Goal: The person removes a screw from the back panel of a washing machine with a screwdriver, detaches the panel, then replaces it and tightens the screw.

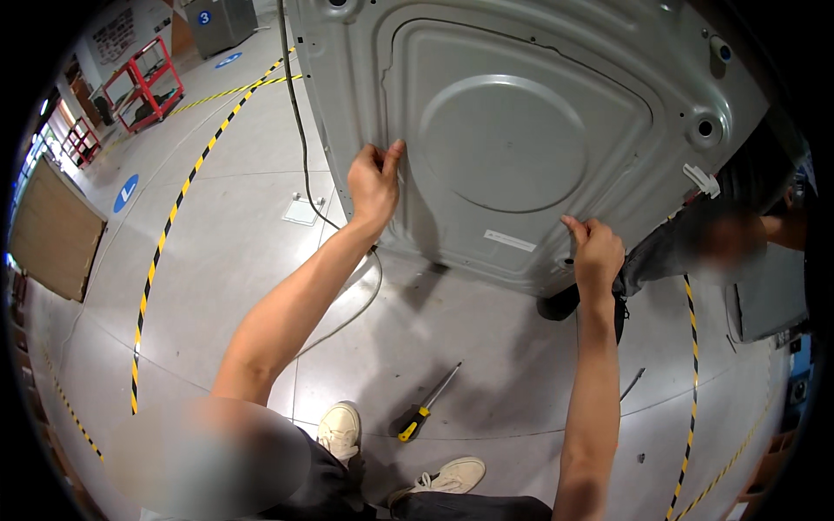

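Two bare hands are up at a big grey metal panel, which stands right in front of the person and has a large round shape pressed into its middle. The left hand is by the left side of that round shape. Its fingers are curled in and its thumb points up, close to the metal. I cannot tell if it is pinching anything. The right hand is lower down, near the bottom right part of the panel. Its fingers are bent too, and its thumb points at the metal. I cannot tell if that hand is holding on or just touching.

Between the hands, low on the panel, is a small white sticker. Off to the right, a white plastic clip sits by the panel's edge. A long grey cord hangs past the left edge and runs down to the floor.

On the floor, near the person's pale shoes, lies a yellow and black screwdriver. A small white square piece lies left of the panel. Yellow and black tape makes lines on the floor. Another person's dark trouser leg shows at the right, just beside the panel.
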A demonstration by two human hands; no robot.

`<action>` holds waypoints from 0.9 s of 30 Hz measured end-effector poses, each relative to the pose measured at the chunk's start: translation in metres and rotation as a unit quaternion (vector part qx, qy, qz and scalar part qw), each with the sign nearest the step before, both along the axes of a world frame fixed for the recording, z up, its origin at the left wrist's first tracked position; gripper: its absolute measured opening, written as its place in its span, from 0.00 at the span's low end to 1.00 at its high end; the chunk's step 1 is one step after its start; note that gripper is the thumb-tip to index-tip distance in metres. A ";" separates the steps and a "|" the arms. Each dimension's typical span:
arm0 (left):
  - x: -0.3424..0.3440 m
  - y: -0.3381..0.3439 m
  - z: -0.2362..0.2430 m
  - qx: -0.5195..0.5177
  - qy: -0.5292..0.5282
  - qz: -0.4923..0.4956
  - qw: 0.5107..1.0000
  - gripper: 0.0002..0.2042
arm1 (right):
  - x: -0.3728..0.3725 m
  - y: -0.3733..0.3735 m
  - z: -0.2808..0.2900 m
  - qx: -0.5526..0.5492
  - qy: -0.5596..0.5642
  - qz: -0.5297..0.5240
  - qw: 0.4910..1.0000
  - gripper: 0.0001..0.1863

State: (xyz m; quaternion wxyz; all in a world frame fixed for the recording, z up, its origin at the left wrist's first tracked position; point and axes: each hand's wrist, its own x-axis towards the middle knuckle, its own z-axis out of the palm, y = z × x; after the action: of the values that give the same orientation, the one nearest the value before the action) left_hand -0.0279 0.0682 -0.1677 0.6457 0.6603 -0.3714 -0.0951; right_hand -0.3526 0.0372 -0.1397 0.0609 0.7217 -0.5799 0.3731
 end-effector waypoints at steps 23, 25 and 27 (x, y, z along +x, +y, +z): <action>-0.008 -0.015 -0.016 -0.076 -0.259 0.159 0.950 0.42 | 0.020 -0.001 -0.017 0.075 -0.253 -0.051 0.963 0.18; -0.009 -0.022 -0.019 -0.078 -0.245 0.154 0.954 0.42 | 0.017 -0.005 -0.021 0.085 -0.258 -0.065 0.960 0.18; -0.010 -0.025 -0.022 -0.082 -0.233 0.145 0.958 0.42 | 0.016 -0.007 -0.023 0.090 -0.257 -0.076 0.959 0.18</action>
State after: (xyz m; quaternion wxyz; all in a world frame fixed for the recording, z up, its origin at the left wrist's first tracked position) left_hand -0.0374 0.0437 -0.1900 0.5999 0.6558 -0.4186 0.1865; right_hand -0.3362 0.0304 -0.1630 -0.1276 0.5576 -0.6602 0.4867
